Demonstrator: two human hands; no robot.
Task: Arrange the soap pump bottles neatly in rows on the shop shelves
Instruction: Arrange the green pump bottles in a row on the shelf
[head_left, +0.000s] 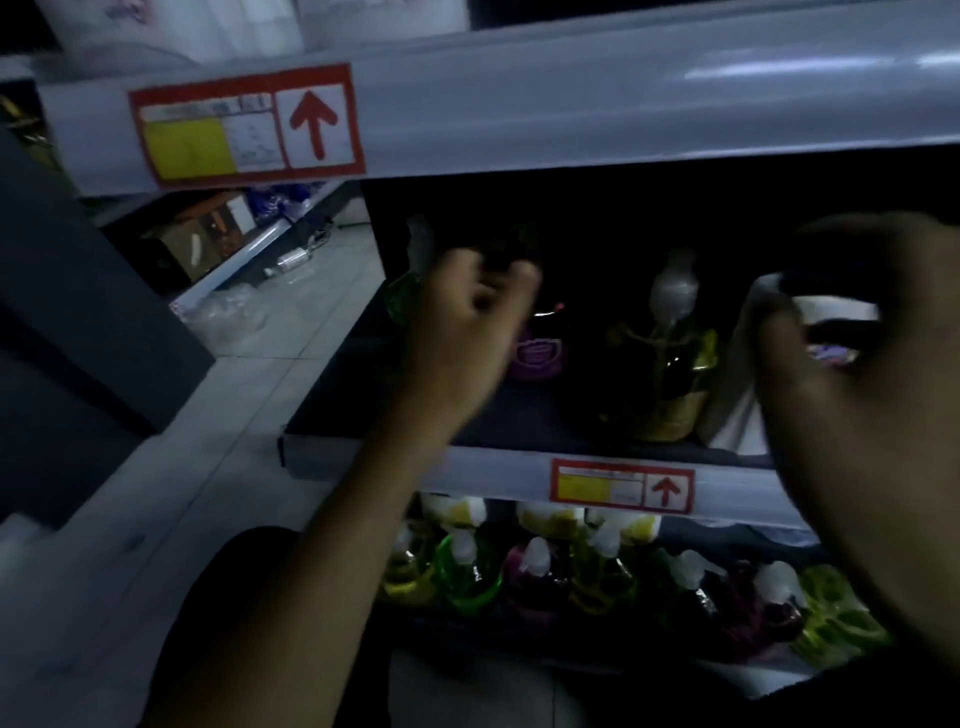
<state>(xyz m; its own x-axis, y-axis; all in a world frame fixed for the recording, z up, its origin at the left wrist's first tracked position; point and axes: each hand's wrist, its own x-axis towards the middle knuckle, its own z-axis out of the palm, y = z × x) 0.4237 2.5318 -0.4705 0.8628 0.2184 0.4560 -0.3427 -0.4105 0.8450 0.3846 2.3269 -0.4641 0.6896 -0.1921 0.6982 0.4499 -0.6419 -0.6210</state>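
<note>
Deep on the dim middle shelf (467, 470), a yellow pump bottle (667, 364) stands upright between both hands; left hand (467, 332) looks clenched on something dark, unclear what; right hand (852, 332), nearer, grips a pale object; more bottles (571, 571) crowd below.

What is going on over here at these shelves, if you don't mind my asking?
A person is stocking soap pump bottles on a dim shop shelf. The left hand reaches into the middle shelf, closed near a green bottle at the back left, though the blur hides the grip. The right hand is closed around a white-topped bottle at the right. A yellow bottle and a purple bottle stand between them. The lower shelf already holds rows of mixed bottles.
</note>
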